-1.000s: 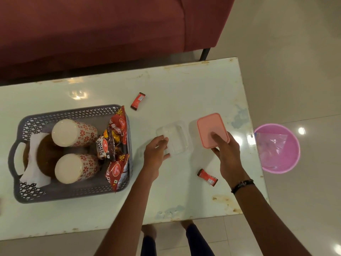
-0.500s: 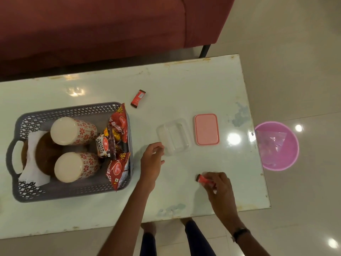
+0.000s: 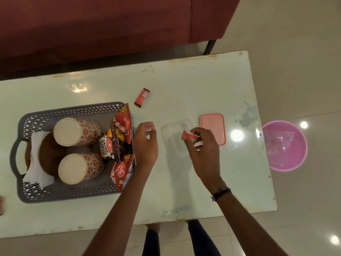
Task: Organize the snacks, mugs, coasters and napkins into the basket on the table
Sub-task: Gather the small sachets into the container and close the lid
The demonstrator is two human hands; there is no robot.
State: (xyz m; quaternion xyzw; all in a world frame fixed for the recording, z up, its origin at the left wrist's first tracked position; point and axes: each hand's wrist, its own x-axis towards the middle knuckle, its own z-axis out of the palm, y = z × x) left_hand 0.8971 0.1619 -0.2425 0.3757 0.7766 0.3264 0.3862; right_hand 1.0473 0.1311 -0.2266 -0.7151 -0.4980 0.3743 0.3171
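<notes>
1. Pinched between the thumb and fingertips of the right hand [image 3: 203, 152] is a small red candy wrapper [image 3: 189, 137], lifted clear of the white glossy table [image 3: 184, 85] and held over the clear plastic rectangular container [image 3: 175, 133].
2. Left hand [image 3: 146, 143] hangs just right of the basket with its fingers loosely curled and parted — nothing is in it.
3. That clear container stands open on the table between the two hands; its pink rectangular lid [image 3: 213, 127] lies flat just beside it on the right.
4. On the left of the table sits the grey perforated plastic basket [image 3: 70, 194]. Inside it lie two white mugs with red flower prints [image 3: 75, 133], on their sides with their bases toward the camera.
5. At the basket's left end, round brown coasters [image 3: 48, 156] rest against white paper napkins [image 3: 36, 170].
6. Red snack packets [image 3: 123, 126] and a dark salted-peanuts packet [image 3: 107, 146] stand along the basket's right wall.
7. A second small red candy wrapper [image 3: 142, 97] lies alone on the table beyond the basket's far right corner.
8. Off the table's right end, a pink round bin [image 3: 287, 146] stands on the floor — a dark red sofa [image 3: 110, 24] lies beyond the far edge.
</notes>
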